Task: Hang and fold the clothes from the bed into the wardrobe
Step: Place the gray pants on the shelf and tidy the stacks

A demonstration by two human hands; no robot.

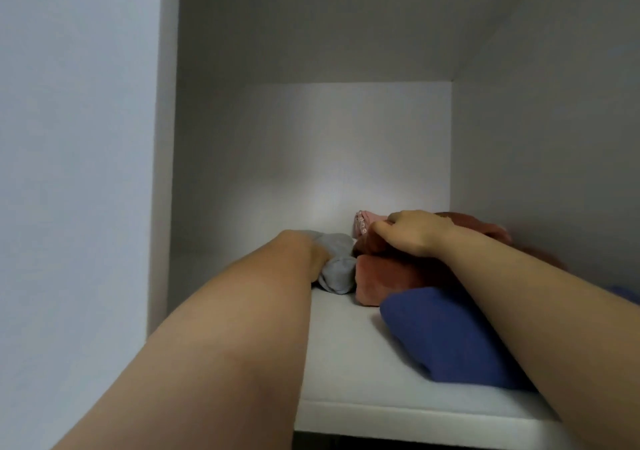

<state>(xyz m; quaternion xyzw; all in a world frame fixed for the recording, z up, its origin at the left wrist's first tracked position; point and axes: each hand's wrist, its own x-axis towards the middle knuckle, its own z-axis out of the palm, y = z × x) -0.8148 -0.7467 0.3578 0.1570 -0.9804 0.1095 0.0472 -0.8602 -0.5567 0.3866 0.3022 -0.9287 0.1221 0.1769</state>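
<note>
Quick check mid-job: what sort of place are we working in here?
Most likely inside a wardrobe compartment: a white shelf boxed in by a plain back panel and side walls, holding folded clothes: a blue garment, a rust garment and a grey garment.

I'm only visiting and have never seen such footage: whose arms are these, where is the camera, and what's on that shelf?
No machine here: a person works bare-handed, filmed by one wide-angle camera worn on the head. The person reaches onto a white wardrobe shelf. On it lie a folded blue garment, a rust-red cloth, a grey garment and a pink item behind. The right hand grips the rust-red cloth's top fold. The left hand is at the grey garment, its fingers hidden.
</note>
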